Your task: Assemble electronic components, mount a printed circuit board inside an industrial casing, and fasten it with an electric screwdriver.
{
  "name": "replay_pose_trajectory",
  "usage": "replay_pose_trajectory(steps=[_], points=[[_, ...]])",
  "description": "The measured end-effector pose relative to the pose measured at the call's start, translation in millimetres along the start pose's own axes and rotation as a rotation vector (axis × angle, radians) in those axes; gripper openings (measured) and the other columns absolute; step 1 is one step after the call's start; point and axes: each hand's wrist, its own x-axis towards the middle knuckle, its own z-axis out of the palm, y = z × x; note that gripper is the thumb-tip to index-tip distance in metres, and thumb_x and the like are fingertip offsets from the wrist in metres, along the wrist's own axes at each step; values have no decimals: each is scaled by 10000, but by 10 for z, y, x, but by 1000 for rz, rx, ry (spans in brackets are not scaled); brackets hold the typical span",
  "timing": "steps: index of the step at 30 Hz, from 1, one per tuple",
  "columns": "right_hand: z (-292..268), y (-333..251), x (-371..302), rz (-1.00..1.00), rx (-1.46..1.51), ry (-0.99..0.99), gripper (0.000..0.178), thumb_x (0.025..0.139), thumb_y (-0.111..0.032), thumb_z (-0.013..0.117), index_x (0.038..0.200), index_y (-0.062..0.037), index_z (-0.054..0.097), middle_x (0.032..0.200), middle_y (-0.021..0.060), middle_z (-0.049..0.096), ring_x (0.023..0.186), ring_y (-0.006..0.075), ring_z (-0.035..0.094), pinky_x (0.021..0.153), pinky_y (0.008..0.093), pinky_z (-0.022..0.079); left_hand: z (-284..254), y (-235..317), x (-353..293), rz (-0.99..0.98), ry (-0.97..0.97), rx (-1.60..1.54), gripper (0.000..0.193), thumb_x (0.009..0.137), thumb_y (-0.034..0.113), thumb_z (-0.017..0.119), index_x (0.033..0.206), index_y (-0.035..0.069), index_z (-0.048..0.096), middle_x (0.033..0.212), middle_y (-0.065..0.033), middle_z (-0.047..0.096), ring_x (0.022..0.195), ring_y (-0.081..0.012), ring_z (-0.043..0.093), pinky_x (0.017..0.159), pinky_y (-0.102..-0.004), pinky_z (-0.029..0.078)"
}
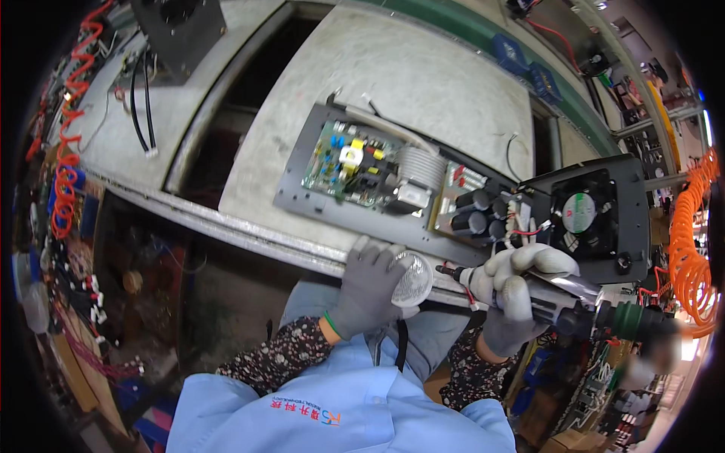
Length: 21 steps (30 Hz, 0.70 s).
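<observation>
In a grey glove, my left hand point(370, 287) closes round the side of a small round white dish point(415, 306) with a silvery mass inside, too fine to make out. The dish is at the bench's front edge, over my lap. My right hand point(517, 291), gloved in grey and white, wraps round a power screwdriver point(563, 306). Its dark tip points left, close to the dish. Beyond both hands, a dark metal chassis point(302, 200) carries a green circuit board point(321, 170), a grey ribbed coil and black capacitors. A black panel with a fan point(578, 211) stands at its right end.
The chassis rests on a pale board point(294, 98) on the bench. An orange coiled hose point(687, 234) hangs at the right, a red coiled one point(66, 181) at the left. Two blue boxes point(510, 53) lie at the back. Another dark metal casing point(177, 38) stands at the far left.
</observation>
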Motion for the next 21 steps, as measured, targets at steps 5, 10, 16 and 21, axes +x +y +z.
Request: replay_pose_trajectory(steps=[5, 10, 16, 21], points=[[15, 210, -234, 12, -60, -32, 421, 766, 46, 583, 1146, -23, 417, 928, 140, 484, 623, 172, 500, 395, 258, 424, -139, -117, -95, -76, 45, -1, 714, 546, 416, 796, 1125, 82, 547, 1185, -95, 522, 1054, -275, 489, 1038, -513, 264], [98, 291, -291, 90, -86, -42, 430, 761, 38, 581, 1156, -18, 423, 937, 147, 491, 630, 181, 514, 415, 271, 452, -87, -141, -102, -70, 106, 2, 735, 526, 455, 799, 1126, 109, 555, 1158, -65, 539, 1016, -267, 503, 1036, -515, 277], [170, 399, -290, 110, -223, 0, 400, 756, 6, 599, 1122, -5, 436, 934, 143, 500, 647, 195, 532, 423, 281, 459, -77, -144, -125, -82, 97, -2, 717, 528, 445, 791, 1122, 112, 568, 1163, -65, 540, 1049, -255, 503, 1051, -517, 260], [237, 416, -277, 192, -244, 22, 391, 754, -4, 617, 1106, -7, 447, 936, 127, 505, 650, 193, 530, 446, 284, 463, -56, -158, -140, -92, 82, 1, 719, 514, 431, 794, 1125, 118, 579, 1166, -68, 539, 1079, -250, 500, 1064, -515, 239]])
